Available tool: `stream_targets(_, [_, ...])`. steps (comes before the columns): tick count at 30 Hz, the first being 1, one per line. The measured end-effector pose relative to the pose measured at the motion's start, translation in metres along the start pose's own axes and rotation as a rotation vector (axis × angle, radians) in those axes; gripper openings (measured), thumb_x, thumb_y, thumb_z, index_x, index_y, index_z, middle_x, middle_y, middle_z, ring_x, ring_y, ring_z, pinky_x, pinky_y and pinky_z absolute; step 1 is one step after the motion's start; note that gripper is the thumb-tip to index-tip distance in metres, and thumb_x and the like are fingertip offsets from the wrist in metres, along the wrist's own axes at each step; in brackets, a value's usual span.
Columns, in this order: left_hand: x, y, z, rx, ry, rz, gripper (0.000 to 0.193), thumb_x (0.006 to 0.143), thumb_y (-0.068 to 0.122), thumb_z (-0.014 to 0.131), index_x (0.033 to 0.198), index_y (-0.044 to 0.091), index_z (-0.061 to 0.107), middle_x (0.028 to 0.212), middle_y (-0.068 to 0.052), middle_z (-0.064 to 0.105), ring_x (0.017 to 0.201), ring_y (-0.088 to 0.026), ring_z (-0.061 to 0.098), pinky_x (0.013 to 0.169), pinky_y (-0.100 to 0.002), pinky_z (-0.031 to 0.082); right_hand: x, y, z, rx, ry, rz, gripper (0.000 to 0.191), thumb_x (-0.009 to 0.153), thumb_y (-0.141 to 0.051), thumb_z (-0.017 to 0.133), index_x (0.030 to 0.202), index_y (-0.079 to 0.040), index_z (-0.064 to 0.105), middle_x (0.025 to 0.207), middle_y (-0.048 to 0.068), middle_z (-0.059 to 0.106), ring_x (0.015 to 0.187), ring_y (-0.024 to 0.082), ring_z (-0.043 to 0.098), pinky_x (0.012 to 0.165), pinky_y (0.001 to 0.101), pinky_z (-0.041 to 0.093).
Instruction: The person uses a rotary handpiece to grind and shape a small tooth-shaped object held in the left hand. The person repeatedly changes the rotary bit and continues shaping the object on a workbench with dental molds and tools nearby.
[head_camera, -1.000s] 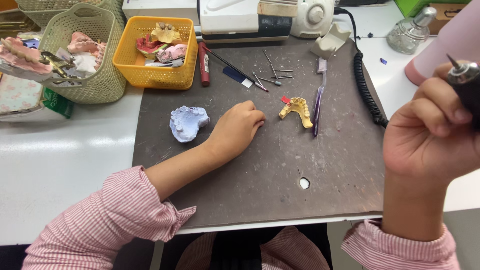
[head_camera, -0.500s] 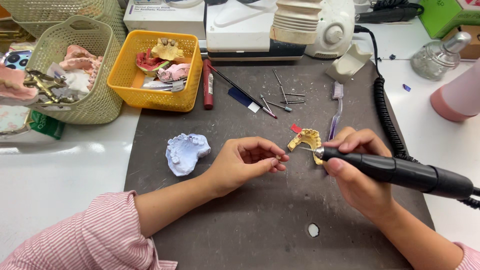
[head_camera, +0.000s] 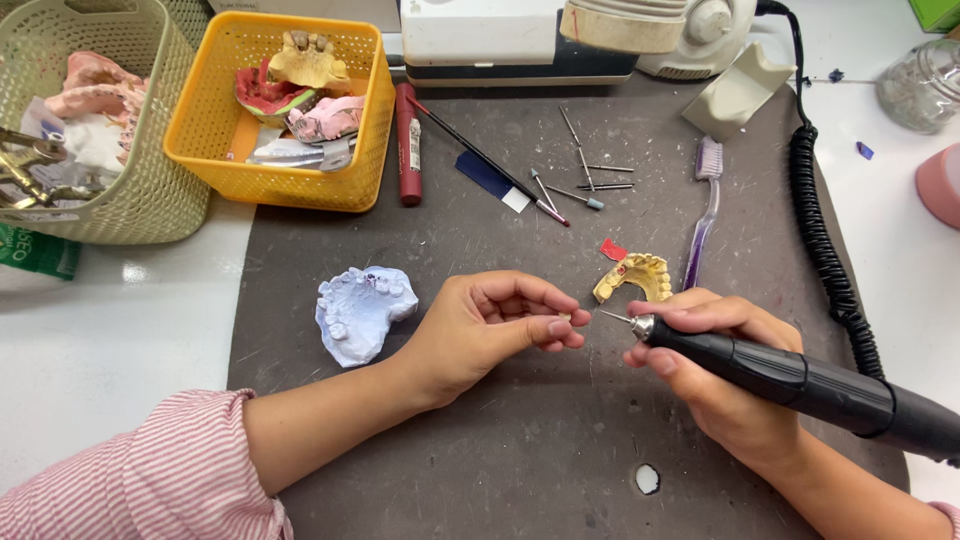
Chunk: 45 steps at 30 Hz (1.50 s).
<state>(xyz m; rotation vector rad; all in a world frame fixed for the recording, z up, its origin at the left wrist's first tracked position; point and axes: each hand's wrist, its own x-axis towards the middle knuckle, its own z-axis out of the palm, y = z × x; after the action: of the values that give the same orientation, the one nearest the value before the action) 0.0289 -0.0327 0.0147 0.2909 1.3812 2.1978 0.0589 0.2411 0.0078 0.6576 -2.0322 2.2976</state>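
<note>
Your right hand (head_camera: 720, 375) is clamped on a black handpiece (head_camera: 800, 380), its bur tip pointing at your left hand (head_camera: 490, 325), whose fingers pinch something too small to identify. A yellow cast (head_camera: 635, 278) lies just beyond the tip and a blue cast (head_camera: 360, 312) beside your left wrist, both on the grey mat (head_camera: 480, 480). The yellow basket (head_camera: 300, 185) holds dental casts; the green basket (head_camera: 140, 215) holds more casts and metal parts.

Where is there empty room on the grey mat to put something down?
Bare mat lies along the near edge, between the left hand and right hand, and above the blue tooth mould, below the yellow basket. It's crowded by the loose burs, toothbrush and yellow mould.
</note>
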Motion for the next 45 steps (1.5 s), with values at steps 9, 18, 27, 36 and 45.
stream_targets(9, [-0.005,-0.008,0.003,0.071,-0.006,0.024,0.024,0.1,0.003,0.065,0.121,-0.008,0.07,0.114,-0.018,0.077,0.099,-0.02,0.077,0.084,-0.027,0.061,0.005,-0.013,0.009,-0.185,-0.117,-0.067,0.027,0.088,0.006,0.068,0.114,0.0,0.063,0.116,0.02,0.068,0.113,0.031,0.075,0.102,0.0449,0.066])
stream_targets(18, [-0.008,-0.017,0.011,-0.025,0.018,-0.006,0.025,0.096,0.0,0.067,0.121,-0.006,0.069,0.113,-0.016,0.075,0.099,-0.018,0.075,0.087,-0.028,0.062,0.008,-0.02,0.009,-0.245,-0.144,-0.054,0.023,0.085,0.006,0.07,0.106,-0.002,0.065,0.112,0.017,0.067,0.116,0.036,0.075,0.107,0.0517,0.062])
stream_targets(27, [-0.006,-0.019,0.006,0.003,0.066,-0.006,0.021,0.097,0.0,0.066,0.116,-0.007,0.073,0.109,-0.016,0.078,0.096,-0.02,0.077,0.085,-0.028,0.062,0.011,-0.016,0.01,-0.256,-0.162,-0.048,0.022,0.085,0.004,0.071,0.105,-0.003,0.065,0.111,0.016,0.068,0.115,0.034,0.076,0.108,0.0507,0.063])
stream_targets(36, [-0.005,-0.018,0.009,0.012,0.065,0.003,0.025,0.098,0.0,0.066,0.121,-0.007,0.072,0.112,-0.017,0.077,0.103,-0.019,0.076,0.09,-0.028,0.062,0.012,-0.012,0.011,-0.266,-0.122,-0.049,0.022,0.088,0.004,0.071,0.108,-0.003,0.064,0.114,0.016,0.067,0.113,0.031,0.075,0.108,0.0497,0.061])
stream_targets(45, [-0.005,-0.021,0.008,0.033,0.063,0.042,0.022,0.099,0.001,0.066,0.12,-0.007,0.069,0.113,-0.016,0.076,0.106,-0.02,0.075,0.091,-0.028,0.061,0.013,-0.013,0.015,-0.389,-0.099,-0.076,0.024,0.083,0.001,0.075,0.105,-0.004,0.066,0.109,0.013,0.071,0.106,0.025,0.077,0.097,0.0381,0.065])
